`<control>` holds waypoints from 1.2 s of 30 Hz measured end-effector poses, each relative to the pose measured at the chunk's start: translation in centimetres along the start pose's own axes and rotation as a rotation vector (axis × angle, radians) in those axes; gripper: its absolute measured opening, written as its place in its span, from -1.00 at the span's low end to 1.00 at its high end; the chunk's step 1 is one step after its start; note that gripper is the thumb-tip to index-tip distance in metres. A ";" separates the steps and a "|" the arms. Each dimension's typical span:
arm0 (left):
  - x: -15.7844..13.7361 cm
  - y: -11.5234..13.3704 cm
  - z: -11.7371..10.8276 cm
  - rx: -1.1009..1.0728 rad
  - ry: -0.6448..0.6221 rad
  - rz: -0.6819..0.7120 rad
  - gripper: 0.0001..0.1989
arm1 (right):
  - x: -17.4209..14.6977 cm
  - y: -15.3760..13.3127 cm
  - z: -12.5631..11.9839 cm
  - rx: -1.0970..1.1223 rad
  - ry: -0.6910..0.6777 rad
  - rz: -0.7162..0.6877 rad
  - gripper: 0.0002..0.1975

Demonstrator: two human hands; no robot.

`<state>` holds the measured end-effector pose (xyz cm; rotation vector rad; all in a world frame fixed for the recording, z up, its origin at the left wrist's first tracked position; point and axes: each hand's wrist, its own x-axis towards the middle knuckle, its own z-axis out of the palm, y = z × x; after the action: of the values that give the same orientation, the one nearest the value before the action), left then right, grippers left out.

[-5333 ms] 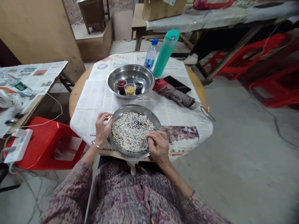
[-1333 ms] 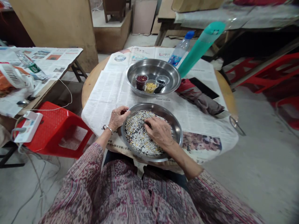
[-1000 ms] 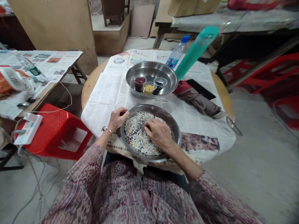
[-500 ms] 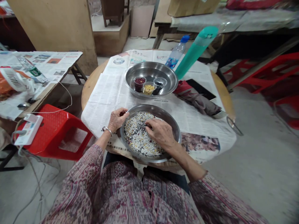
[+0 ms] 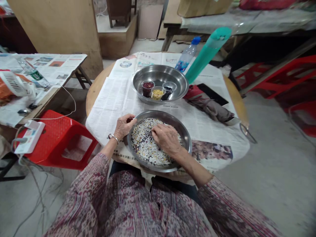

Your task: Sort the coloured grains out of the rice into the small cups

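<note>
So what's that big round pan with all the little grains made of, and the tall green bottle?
The pan looks like metal, probably stainless steel: silvery, shiny, with light glinting on its rim. The right hand rests in its grains; the left hand is at its edge. The green bottle looks like plastic: smooth, matte teal, though coated metal is possible.

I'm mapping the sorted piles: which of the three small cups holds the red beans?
The leftmost cup in the far steel bowl; the others hold yellow and black.
</note>
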<state>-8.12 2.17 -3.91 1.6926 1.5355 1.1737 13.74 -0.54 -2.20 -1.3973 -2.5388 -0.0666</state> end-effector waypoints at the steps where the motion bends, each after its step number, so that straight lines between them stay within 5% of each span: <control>1: 0.0 0.0 0.0 -0.001 0.000 0.000 -0.83 | 0.0 0.0 0.0 0.002 -0.001 0.003 -0.85; 36: 0.1 0.1 0.0 -0.018 -0.006 0.020 -0.86 | 0.7 0.0 1.1 0.222 0.055 0.078 -0.82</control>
<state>-8.03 2.22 -3.79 1.7016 1.5030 1.1881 13.21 0.23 -3.14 -1.3848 -2.3603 0.1827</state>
